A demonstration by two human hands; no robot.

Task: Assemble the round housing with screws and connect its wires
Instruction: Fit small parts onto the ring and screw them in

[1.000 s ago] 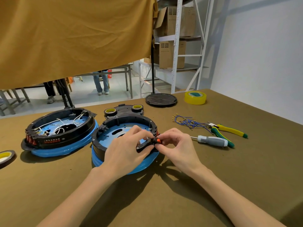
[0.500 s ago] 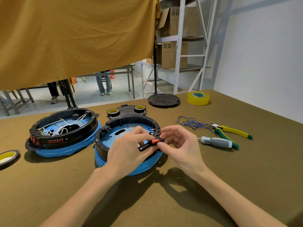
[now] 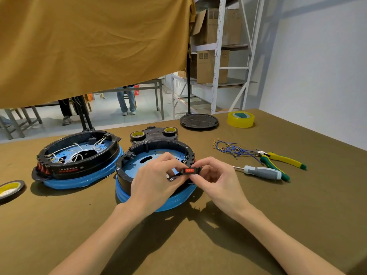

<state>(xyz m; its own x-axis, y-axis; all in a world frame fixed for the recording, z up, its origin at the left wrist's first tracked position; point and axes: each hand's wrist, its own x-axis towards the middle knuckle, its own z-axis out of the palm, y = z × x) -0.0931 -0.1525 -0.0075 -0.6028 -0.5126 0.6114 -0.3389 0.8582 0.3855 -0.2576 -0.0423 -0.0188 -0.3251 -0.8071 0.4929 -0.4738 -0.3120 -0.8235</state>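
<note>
Head view: both hands (image 3: 156, 181) pinch red switch (image 3: 189, 171) over round housing (image 3: 139, 167).

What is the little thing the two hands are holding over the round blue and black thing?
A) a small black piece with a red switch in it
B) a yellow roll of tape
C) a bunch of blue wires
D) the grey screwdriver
A: the left hand and right hand pinch a small black piece with a red switch above the round housing; the screwdriver lies on the table.
</note>
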